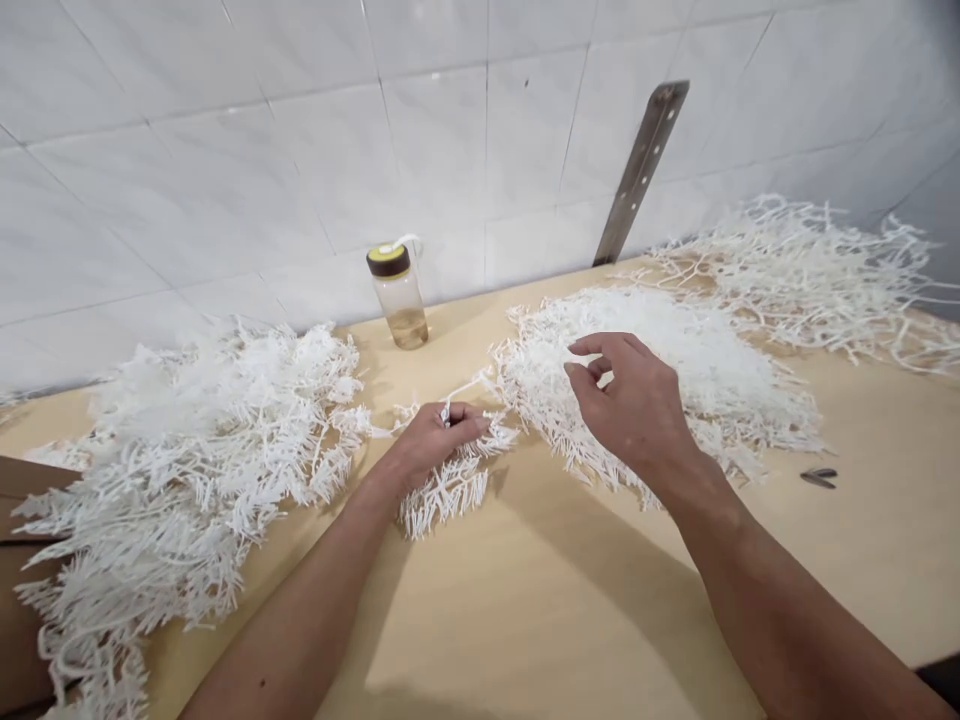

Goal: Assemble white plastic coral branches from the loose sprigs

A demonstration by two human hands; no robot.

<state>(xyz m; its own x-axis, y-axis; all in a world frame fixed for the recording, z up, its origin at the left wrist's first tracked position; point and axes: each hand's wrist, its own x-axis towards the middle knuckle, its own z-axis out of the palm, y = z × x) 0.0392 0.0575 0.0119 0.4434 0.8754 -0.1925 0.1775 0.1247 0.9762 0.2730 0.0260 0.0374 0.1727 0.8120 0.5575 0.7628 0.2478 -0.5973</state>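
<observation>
My left hand (442, 440) is closed round a white branched plastic sprig (448, 492), whose thin comb-like twigs fan out below and to the right of the fingers. My right hand (630, 400) hovers at the front of a white pile of similar sprigs (720, 370). Its thumb and index finger curve toward each other with a small gap, and nothing shows between them. A thin white strand (469, 385) runs from beside the left hand toward that pile.
A larger heap of white sprigs (217, 450) spreads over the table's left side, beside a brown cardboard box (30, 620). Looser white strands (832, 280) lie at back right. A drink bottle (401, 300) and a metal bracket (641, 175) stand near the wall; small dark snips (818, 478) lie right.
</observation>
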